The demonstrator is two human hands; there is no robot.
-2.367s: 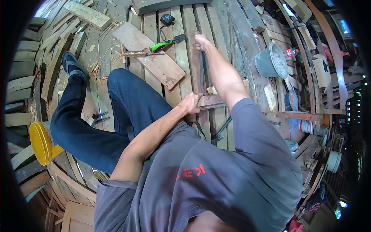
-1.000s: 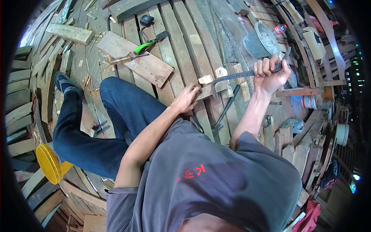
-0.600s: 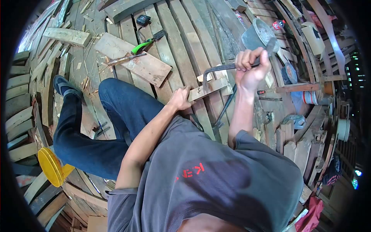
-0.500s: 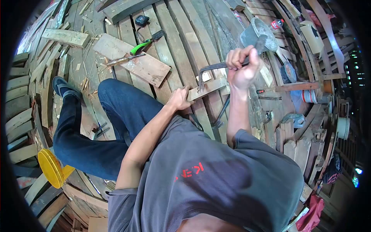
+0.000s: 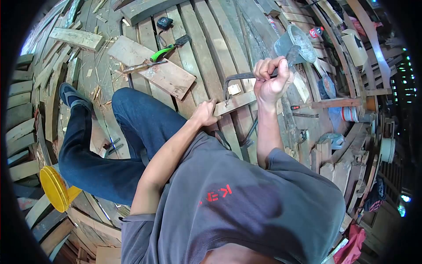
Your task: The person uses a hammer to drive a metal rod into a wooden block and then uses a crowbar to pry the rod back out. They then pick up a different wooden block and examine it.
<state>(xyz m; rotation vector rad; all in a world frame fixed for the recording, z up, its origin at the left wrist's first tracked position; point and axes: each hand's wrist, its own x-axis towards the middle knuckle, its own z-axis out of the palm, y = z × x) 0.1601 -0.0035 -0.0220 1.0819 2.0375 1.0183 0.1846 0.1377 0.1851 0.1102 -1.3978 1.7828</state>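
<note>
My left hand point(image 5: 204, 113) is closed on the near end of a short wooden strip point(image 5: 239, 102), which lies across the floor slats. Higher and to the right, my right hand point(image 5: 273, 81) is wrapped round a dark bent metal bar point(image 5: 239, 76). The bar's hooked end comes down to the strip, just beyond my left fingers, and its other, wider end sticks out past my right hand. A small pale wood block point(image 5: 234, 89) lies beside the hook.
A broad board point(image 5: 151, 66) lies to the left, with a chisel-like tool point(image 5: 143, 67) and a green-handled tool point(image 5: 162, 53) on it. Beyond are a tape measure point(image 5: 165, 23) and a grey bucket point(image 5: 295, 45). A yellow bucket point(image 5: 53, 189) stands behind my leg.
My right hand and the bar have shifted slightly up and left in the view. The strip and my left hand have hardly moved; both grips are kept.
</note>
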